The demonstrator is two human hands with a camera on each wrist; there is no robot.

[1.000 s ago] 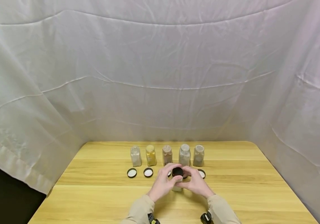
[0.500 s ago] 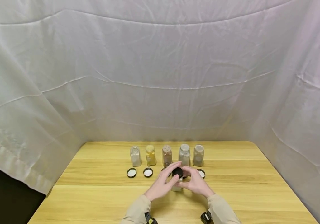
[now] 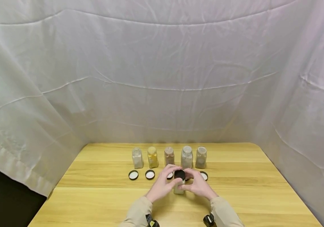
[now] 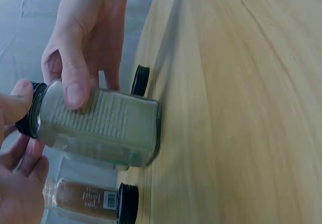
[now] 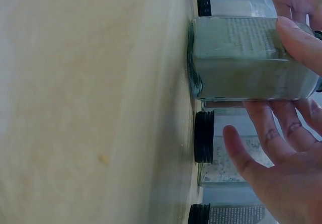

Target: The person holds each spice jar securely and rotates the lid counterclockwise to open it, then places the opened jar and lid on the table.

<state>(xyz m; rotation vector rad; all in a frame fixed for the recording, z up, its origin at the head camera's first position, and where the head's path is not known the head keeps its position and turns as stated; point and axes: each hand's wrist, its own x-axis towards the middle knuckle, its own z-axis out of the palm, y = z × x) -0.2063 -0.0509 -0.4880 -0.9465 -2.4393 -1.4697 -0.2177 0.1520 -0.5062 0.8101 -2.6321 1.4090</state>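
Observation:
A square glass jar (image 3: 179, 189) of pale greenish-grey powder stands upright on the table near the front of the row, a black lid (image 3: 179, 175) on its top. My left hand (image 3: 162, 186) pinches that lid between thumb and fingers, as the left wrist view shows at its left edge. Around the upper part of the jar (image 5: 246, 58), my right hand (image 3: 198, 186) grips with its thumb on the near face and fingers on the far side; its little finger (image 5: 239, 151) sticks out free. The hands hide part of the jar's neck.
Behind stand several lidless spice jars in a row: a white one (image 3: 137, 158), a yellow one (image 3: 152, 157), a brown one (image 3: 169, 156), a grey one (image 3: 186, 157) and a grey-brown one (image 3: 201, 157). Black lids (image 3: 133, 175) lie upturned before them on the wooden table (image 3: 99, 201).
My left hand has turned around the lid, its fingers reaching forward and then drawing back. My right hand and the jar have stayed in place.

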